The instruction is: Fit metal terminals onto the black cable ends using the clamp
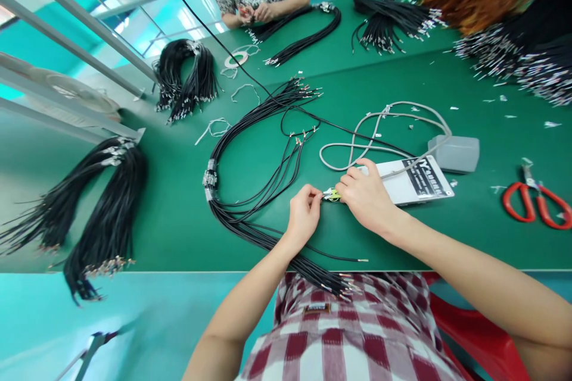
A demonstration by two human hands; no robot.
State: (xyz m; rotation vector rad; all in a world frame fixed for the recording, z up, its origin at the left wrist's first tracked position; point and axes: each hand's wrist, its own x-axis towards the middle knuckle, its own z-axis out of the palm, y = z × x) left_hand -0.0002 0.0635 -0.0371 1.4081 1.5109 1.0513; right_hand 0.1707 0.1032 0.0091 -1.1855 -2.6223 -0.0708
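yellow-green clip-like piece with a whitish tip (332,194) lies between the hands, long axis left to right, by the flat white box with a black label (397,187). the right hand (363,193) has its fingers clamped on the right end; the left hand (305,214) pinches its fingers together at the tip, on what is hard to tell. a curved bundle of thin black cables (227,134) lies left on the green desk (179,208).

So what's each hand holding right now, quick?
Left hand: pinched closed, on what is too small to tell.
Right hand: closed on a yellow-green tool.
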